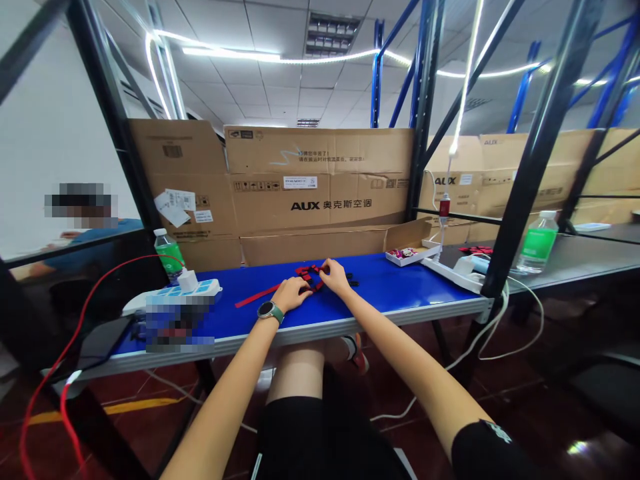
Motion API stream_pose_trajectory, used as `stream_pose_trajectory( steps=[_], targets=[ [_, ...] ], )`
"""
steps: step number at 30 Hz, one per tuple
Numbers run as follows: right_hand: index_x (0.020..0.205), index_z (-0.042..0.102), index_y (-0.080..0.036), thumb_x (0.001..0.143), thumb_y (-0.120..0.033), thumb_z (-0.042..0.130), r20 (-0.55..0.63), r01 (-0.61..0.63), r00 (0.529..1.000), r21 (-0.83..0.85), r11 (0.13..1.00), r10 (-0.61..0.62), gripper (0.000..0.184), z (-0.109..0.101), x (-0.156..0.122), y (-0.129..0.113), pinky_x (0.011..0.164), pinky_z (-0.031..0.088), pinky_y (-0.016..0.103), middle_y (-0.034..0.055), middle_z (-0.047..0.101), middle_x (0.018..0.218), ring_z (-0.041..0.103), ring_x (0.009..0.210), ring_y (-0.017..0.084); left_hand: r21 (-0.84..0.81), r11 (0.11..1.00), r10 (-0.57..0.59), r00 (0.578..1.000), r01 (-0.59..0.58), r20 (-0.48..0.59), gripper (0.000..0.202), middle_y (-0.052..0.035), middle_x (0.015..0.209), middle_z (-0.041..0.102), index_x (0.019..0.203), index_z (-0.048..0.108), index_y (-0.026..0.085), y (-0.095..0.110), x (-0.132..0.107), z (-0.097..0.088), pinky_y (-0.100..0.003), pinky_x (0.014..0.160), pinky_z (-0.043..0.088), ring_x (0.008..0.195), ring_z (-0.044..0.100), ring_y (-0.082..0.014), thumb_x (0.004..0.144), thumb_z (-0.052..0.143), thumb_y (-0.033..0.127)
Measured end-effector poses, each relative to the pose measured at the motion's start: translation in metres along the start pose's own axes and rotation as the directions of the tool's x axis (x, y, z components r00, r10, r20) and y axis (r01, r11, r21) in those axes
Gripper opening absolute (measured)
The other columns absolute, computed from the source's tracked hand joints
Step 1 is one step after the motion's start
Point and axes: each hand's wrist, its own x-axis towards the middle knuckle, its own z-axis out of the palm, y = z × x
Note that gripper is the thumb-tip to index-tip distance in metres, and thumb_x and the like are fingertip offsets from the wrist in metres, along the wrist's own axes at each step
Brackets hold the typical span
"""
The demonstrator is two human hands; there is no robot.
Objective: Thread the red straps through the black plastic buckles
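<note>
On the blue table top [390, 283] both my hands rest close together on a small cluster of red and black strap pieces [311, 272]. My left hand [293, 291], with a watch on its wrist, has its fingers curled down onto the pieces. My right hand [334, 275] pinches the pieces from the right side. A long red strip [255, 297] runs out to the left from under my left hand. What exactly the fingers hold is too small to make out.
A white power strip with a plugged charger [187, 288] and a green bottle [169, 252] stand at the left. A small cardboard tray [413, 254], another power strip [453, 272] and a second green bottle [537, 243] sit right. Cardboard boxes [320, 187] wall the back. A person sits far left.
</note>
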Motion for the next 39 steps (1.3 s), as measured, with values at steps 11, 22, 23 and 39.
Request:
stream_pose_trajectory(
  steps=[11,22,23,39],
  targets=[
    [0.095,0.071,-0.019,0.087,-0.014,0.059,0.226,0.157,0.959,0.075,0.985,-0.17,0.015,-0.003,-0.003,-0.007,0.075,0.046,0.026,0.004,0.074,0.087,0.065,0.077,0.018,-0.135,0.99,-0.068,0.983,0.045,-0.173,0.021,-0.0074,0.102,0.076,0.1,0.075,0.021,-0.015,0.004,0.004,-0.034,0.091,0.053,0.096,0.07,-0.0229,0.087,0.06,0.014],
    [0.1,0.074,-0.016,0.094,-0.012,0.053,0.363,0.368,0.873,-0.051,0.928,-0.326,0.021,-0.001,-0.008,-0.025,0.077,0.043,0.024,0.0101,0.075,0.097,0.068,0.084,0.019,-0.286,0.956,-0.183,0.906,0.072,-0.383,0.009,-0.003,0.086,0.076,0.092,0.069,0.021,-0.005,0.002,-0.006,-0.028,0.075,0.055,0.079,0.072,-0.018,0.087,0.062,0.019],
    [0.099,0.073,-0.015,0.095,-0.014,0.053,0.354,0.383,0.873,-0.073,0.921,-0.335,0.02,-0.002,-0.009,-0.026,0.076,0.043,0.024,0.0103,0.075,0.096,0.068,0.083,0.018,-0.291,0.955,-0.177,0.906,0.064,-0.384,0.01,-0.0028,0.087,0.076,0.093,0.069,0.021,-0.005,0.002,-0.007,-0.028,0.075,0.055,0.079,0.072,-0.0178,0.087,0.062,0.019],
    [0.087,0.071,-0.016,0.093,-0.026,0.064,0.299,0.266,0.919,0.011,0.964,-0.257,0.014,-0.005,-0.011,-0.029,0.072,0.045,0.024,0.0082,0.074,0.084,0.068,0.076,0.017,-0.335,0.942,-0.094,0.94,-0.022,-0.327,0.015,-0.0026,0.092,0.077,0.095,0.072,0.021,-0.001,0.0,-0.014,-0.028,0.079,0.056,0.084,0.073,-0.0179,0.087,0.06,0.017]
  ],
)
